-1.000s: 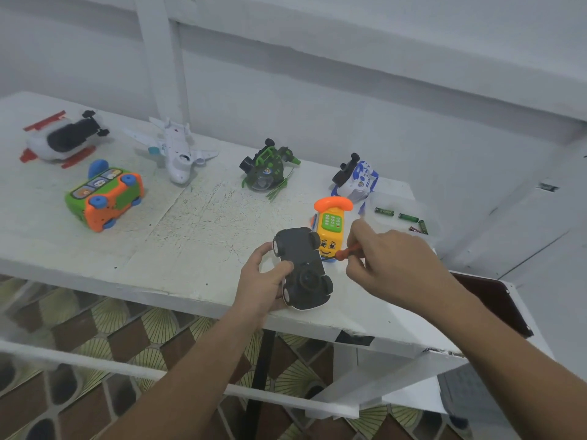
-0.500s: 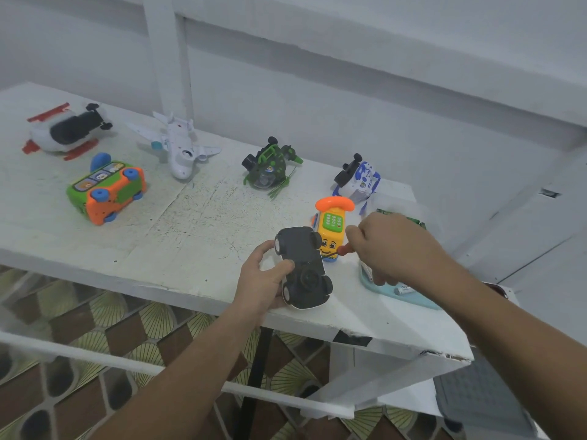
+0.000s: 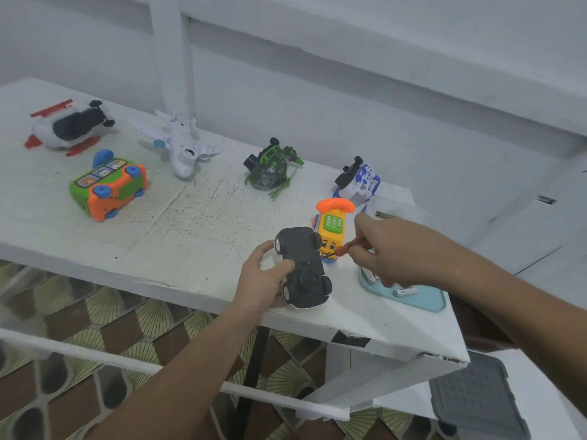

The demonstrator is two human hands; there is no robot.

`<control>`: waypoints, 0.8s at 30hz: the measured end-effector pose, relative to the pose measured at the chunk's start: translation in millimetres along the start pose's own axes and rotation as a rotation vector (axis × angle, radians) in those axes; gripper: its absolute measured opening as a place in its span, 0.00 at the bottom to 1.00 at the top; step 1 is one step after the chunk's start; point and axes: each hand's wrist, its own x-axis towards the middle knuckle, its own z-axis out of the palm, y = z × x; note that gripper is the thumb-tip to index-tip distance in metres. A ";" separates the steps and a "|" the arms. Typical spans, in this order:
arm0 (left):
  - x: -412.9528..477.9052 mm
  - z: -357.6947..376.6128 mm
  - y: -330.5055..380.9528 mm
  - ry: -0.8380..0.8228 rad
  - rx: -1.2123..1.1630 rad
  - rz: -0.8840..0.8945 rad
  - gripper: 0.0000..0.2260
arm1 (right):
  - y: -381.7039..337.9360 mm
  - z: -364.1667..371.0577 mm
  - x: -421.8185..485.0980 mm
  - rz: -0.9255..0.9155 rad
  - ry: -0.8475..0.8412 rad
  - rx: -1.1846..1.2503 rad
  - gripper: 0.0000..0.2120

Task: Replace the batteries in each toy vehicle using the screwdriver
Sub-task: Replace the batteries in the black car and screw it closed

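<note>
Your left hand (image 3: 263, 282) grips the overturned toy car (image 3: 301, 265), black underside up, close to the front edge of the white table (image 3: 190, 236) and towards its right end. Your right hand (image 3: 403, 252) is curled round the red-handled screwdriver (image 3: 347, 248), which points toward the car across the foot of the yellow toy phone (image 3: 332, 228). Loose batteries (image 3: 405, 291) lie in the light blue tray (image 3: 425, 301) near the front right corner, partly hidden by that hand.
</note>
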 end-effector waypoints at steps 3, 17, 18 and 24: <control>0.4 0.2 -0.3 -0.002 -0.002 -0.004 0.19 | -0.6 -0.9 4.4 -0.011 0.087 -0.151 0.18; 0.6 0.1 -0.6 0.003 -0.014 -0.012 0.20 | -0.4 1.7 14.7 -0.012 0.141 0.340 0.09; 0.5 0.1 -0.8 0.006 -0.012 -0.011 0.20 | -0.7 0.1 12.6 -0.045 0.132 0.356 0.11; 0.6 0.3 -0.5 0.014 0.003 -0.005 0.19 | 4.5 3.2 11.0 -0.233 0.206 0.068 0.06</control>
